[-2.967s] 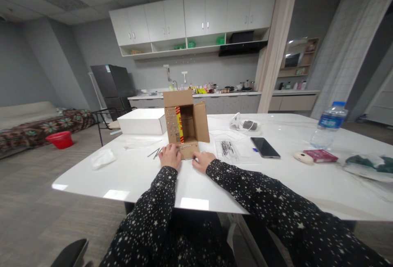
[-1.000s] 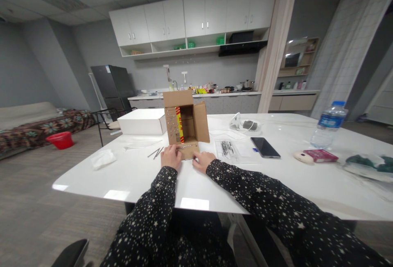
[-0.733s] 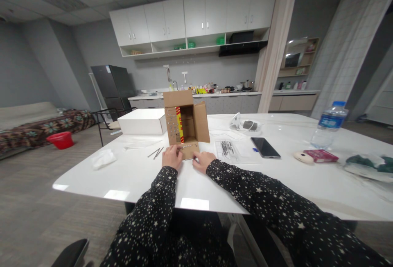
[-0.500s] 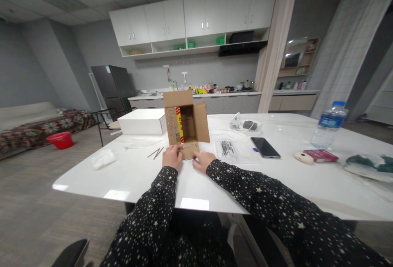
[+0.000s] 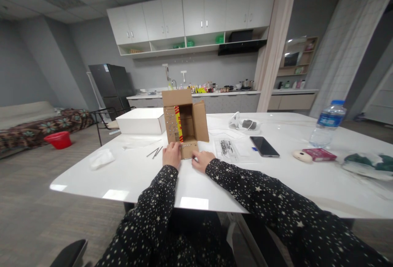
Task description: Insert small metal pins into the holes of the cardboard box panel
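Note:
An open brown cardboard box (image 5: 185,121) lies on its side on the white table (image 5: 215,185), its mouth facing me and its lower flap flat on the tabletop. Rows of small metal studs show on the flap and on the left inner wall. My left hand (image 5: 172,155) rests on the left end of the lower flap, fingers curled down on it. My right hand (image 5: 201,161) lies at the flap's right corner, fingers bent and pinched on something I cannot make out. A few loose nails (image 5: 155,152) lie just left of my left hand.
A white box (image 5: 141,121) stands behind the cardboard box. A clear bag of nails (image 5: 226,148), a black phone (image 5: 264,146), a water bottle (image 5: 327,123), a red packet (image 5: 319,154) and a crumpled tissue (image 5: 100,158) lie on the table. A kitchen counter runs behind.
Both hands stay on the box flap. The view has shifted very slightly; nothing else has visibly moved.

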Available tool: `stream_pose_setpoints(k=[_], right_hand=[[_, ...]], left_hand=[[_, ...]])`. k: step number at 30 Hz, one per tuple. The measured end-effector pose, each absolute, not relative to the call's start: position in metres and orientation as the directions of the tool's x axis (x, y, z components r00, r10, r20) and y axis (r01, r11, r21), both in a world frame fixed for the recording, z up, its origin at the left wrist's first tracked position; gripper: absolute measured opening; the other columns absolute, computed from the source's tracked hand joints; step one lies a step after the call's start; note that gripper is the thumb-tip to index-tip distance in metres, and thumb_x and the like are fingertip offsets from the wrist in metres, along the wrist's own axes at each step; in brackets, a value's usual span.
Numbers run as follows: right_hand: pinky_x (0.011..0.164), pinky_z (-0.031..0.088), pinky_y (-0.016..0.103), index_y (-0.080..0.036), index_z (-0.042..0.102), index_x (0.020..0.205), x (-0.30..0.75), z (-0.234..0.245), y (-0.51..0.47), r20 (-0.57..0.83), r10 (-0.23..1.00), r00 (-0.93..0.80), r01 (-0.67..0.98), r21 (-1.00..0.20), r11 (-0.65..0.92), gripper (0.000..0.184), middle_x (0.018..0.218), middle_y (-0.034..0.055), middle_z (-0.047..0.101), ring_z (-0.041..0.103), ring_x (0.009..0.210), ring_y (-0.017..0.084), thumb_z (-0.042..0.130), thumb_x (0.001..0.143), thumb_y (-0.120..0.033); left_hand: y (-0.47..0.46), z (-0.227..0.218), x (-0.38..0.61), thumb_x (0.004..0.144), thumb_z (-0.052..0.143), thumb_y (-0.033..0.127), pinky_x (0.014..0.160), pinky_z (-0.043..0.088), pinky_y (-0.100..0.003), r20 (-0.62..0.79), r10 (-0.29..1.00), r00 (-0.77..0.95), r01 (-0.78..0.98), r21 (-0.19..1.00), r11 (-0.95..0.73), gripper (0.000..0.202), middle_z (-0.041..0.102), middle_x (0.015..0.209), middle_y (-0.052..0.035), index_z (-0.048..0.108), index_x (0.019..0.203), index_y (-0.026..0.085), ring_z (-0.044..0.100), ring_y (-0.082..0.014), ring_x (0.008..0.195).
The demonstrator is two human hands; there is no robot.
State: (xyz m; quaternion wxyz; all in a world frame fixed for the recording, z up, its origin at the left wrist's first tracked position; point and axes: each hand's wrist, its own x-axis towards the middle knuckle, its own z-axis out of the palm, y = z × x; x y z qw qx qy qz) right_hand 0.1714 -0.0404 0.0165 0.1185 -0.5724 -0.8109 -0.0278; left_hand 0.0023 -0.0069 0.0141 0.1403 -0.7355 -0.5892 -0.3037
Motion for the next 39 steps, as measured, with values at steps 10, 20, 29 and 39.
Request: stream_pose_setpoints(k=[10,20,29,39], right_hand=[[0.064,0.037,0.029,-0.027,0.056,0.104,0.171,0.018,-0.041,0.226,0.922,-0.315,0.937,-0.081,0.340,0.031,0.089,0.0047,0.066,0.061,0.079,0.021,0.038,0.084,-0.041],[0.065,0.038,0.029,-0.027,0.056,0.105,0.169,0.020,-0.044,0.209,0.928,-0.308,0.940,-0.081,0.330,0.030,0.091,0.0051,0.067,0.061,0.080,0.021,0.038,0.084,-0.040],[0.064,0.037,0.029,-0.027,0.056,0.103,0.169,0.026,-0.048,0.200,0.928,-0.313,0.938,-0.086,0.335,0.029,0.091,0.0054,0.067,0.061,0.080,0.021,0.037,0.085,-0.041],[0.064,0.037,0.029,-0.026,0.056,0.103,0.168,0.026,-0.048,0.205,0.929,-0.307,0.941,-0.084,0.329,0.029,0.090,0.0054,0.067,0.061,0.080,0.020,0.038,0.085,-0.041]], left_hand=[[-0.009,0.016,0.003,0.083,0.044,0.019,0.082,0.037,-0.036,0.650,0.749,0.129,0.949,0.138,-0.283,0.021,0.058,0.098,-0.0074,0.057,0.099,0.021,0.054,-0.0227,0.096],[-0.012,0.017,0.003,0.081,0.046,0.022,0.082,0.037,-0.037,0.654,0.752,0.086,0.946,0.182,-0.266,0.019,0.059,0.096,-0.0063,0.058,0.095,0.021,0.055,-0.0219,0.097],[-0.014,0.017,0.002,0.082,0.045,0.026,0.083,0.037,-0.039,0.615,0.788,0.024,0.948,0.237,-0.214,0.018,0.061,0.092,-0.0066,0.059,0.090,0.021,0.055,-0.0235,0.095],[-0.016,0.018,0.002,0.081,0.044,0.026,0.082,0.036,-0.040,0.582,0.813,0.035,0.940,0.256,-0.223,0.017,0.064,0.092,-0.0054,0.058,0.091,0.022,0.055,-0.0246,0.095]])
